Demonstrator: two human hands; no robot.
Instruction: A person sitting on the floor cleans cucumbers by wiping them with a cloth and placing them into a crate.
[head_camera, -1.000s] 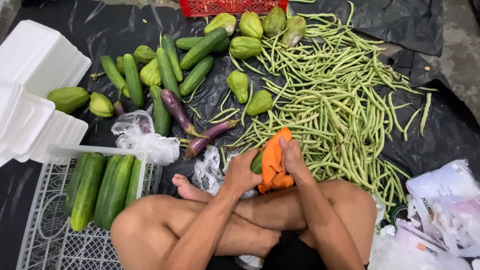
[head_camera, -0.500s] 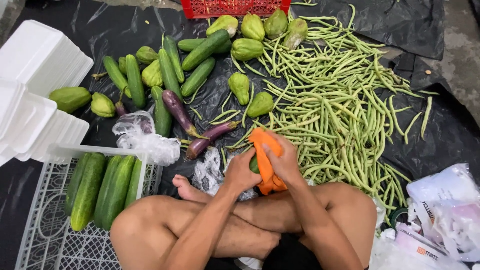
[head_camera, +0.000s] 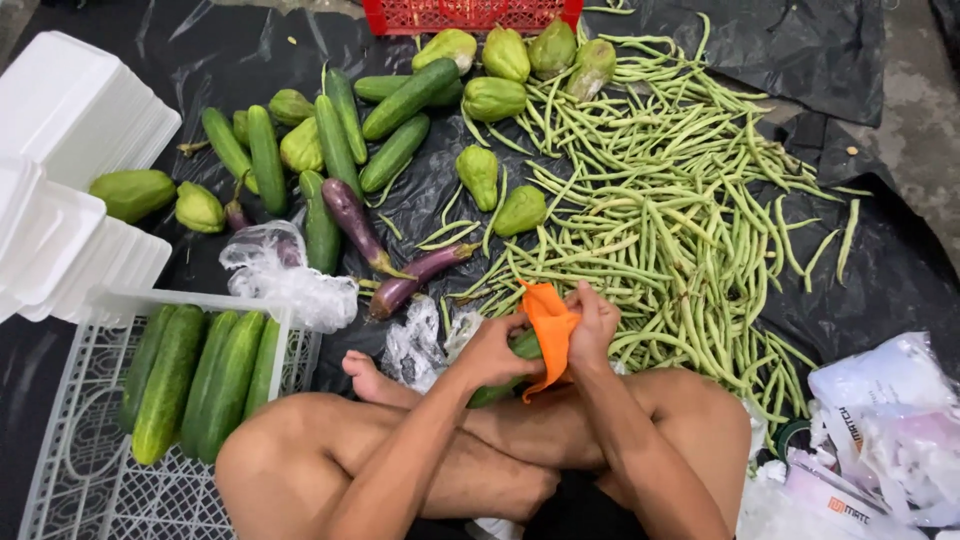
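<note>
Where crumpled, bright orange bag (head_camera: 549, 330)

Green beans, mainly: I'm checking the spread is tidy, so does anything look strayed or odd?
A few green beans lie apart from the main pile, near the black sheet's right edge. Both hands, left hand and right hand, grip an orange bag over a cucumber. Nothing looks damaged.

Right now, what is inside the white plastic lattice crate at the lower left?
The white plastic lattice crate holds four long dark green cucumbers lying side by side. The person's knee covers the crate's near right part, so anything there is hidden.
</note>
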